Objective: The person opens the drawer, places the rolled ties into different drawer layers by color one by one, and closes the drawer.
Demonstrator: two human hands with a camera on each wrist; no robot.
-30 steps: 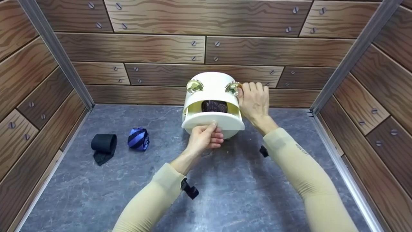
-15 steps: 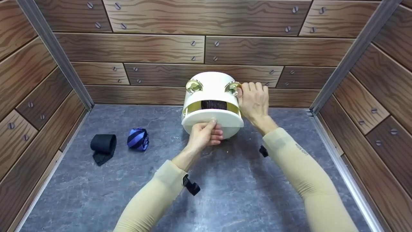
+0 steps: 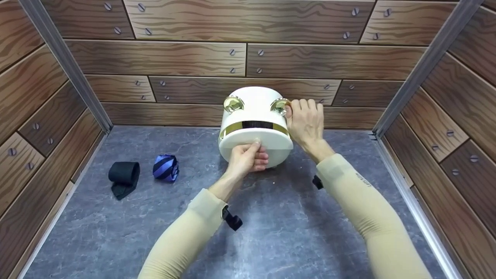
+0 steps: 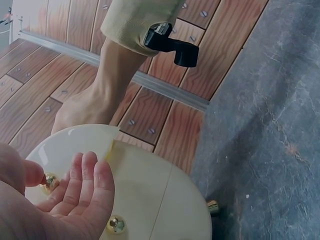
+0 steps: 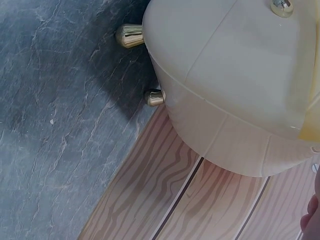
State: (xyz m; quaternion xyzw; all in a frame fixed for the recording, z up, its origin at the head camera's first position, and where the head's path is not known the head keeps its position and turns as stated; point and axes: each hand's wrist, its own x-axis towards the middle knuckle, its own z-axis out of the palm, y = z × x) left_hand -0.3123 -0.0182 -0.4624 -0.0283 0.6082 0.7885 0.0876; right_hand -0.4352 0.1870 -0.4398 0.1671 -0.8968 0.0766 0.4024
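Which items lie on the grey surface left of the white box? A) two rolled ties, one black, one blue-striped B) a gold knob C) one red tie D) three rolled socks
A: in the head view a black rolled tie and a blue-striped rolled tie lie side by side on the grey surface, left of the white box.

The white box's (image 3: pixel 255 116) lid (image 3: pixel 255 140) is leaving only a thin slit, so the dark roll (image 3: pixel 257 124) inside is mostly hiding. The left hand (image 3: pixel 247 159) is covering the lid's front edge; its grip there cannot be told. The right hand (image 3: pixel 306 122) is masking the box's far side. In the right wrist view, the picture's edge is cutting off the box and the fingertips (image 5: pixel 311 220).
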